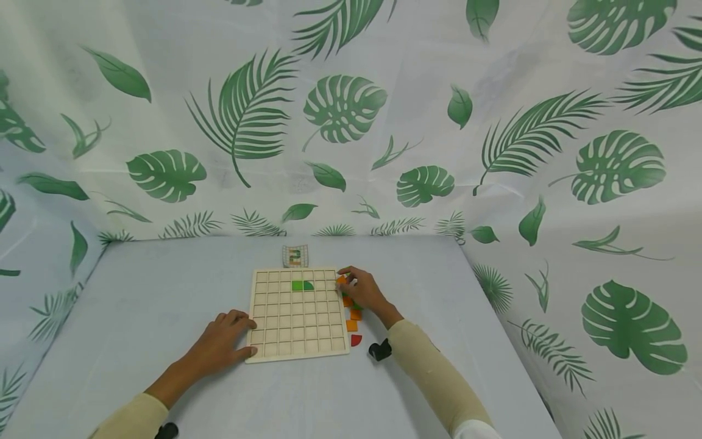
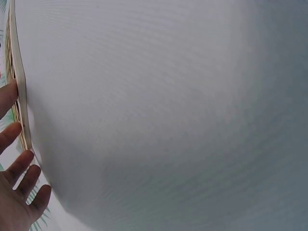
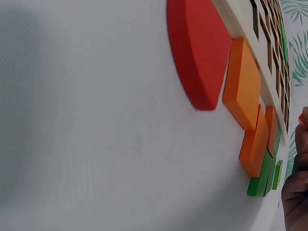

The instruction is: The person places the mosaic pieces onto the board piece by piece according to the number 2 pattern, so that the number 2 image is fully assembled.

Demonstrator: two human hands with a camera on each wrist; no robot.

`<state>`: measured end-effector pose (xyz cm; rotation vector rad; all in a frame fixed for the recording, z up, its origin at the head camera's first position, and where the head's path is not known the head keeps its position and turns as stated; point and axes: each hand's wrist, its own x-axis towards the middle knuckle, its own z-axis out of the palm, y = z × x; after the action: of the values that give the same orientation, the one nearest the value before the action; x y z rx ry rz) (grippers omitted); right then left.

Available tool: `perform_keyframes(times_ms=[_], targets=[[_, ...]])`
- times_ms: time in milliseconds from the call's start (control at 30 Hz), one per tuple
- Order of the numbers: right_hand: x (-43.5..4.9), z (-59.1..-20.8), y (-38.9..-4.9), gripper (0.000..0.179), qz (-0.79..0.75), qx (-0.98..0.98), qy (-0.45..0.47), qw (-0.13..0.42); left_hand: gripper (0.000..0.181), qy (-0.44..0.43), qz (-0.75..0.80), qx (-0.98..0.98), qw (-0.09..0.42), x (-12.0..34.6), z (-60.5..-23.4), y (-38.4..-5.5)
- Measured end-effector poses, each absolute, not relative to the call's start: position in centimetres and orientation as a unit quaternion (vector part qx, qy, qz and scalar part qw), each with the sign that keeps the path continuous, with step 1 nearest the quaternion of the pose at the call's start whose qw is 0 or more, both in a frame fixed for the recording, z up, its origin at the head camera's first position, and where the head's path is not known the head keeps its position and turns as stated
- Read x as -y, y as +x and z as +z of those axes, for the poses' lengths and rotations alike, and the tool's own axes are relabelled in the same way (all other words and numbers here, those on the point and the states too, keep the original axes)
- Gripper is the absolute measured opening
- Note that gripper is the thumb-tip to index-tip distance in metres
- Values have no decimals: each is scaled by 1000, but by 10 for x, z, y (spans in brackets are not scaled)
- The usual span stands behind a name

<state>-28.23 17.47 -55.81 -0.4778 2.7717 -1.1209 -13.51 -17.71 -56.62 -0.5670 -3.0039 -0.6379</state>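
Observation:
A pale wooden grid board [image 1: 296, 315] lies on the table, a bright green square tile [image 1: 297, 286] and a darker green quarter-round tile [image 1: 309, 285] side by side in its upper cells. My left hand [image 1: 222, 338] rests at the board's left edge, thumb and fingertips touching the rim with fingers spread. Past the upper right edge, my right hand [image 1: 366, 289] pinches an orange tile [image 3: 303, 118] between thumb and fingers. Below that hand, orange tiles [image 3: 244, 84] and green tiles [image 3: 260, 182] lie in a loose row along the board. A red quarter-round tile [image 3: 199, 53] sits at the row's near end.
Behind the board is a small pattern card [image 1: 295, 256] with a green and orange figure on a grid. A white cloth covers the table [image 1: 181, 286]. Leaf-printed sheets [image 1: 351, 122] hang at the back and sides. Black wrist cameras [image 1: 379, 350] are strapped on both arms.

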Motion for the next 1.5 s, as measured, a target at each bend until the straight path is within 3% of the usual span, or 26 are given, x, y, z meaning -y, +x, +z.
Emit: perform_keyframes(times_ms=[467,1000,1500], targets=[[-155,-560,-282,28,-374,-906,-178,86,45,-184,-210,960,8,178,-567,-135],[-138,-553,-283,29,-402,-883,-183,157,45,-183,-210,960,12,178,-567,-134],[-119,-555,-288,28,-408,-868,-234,159,45,-175,-212,961,6,179,-569,-135]])
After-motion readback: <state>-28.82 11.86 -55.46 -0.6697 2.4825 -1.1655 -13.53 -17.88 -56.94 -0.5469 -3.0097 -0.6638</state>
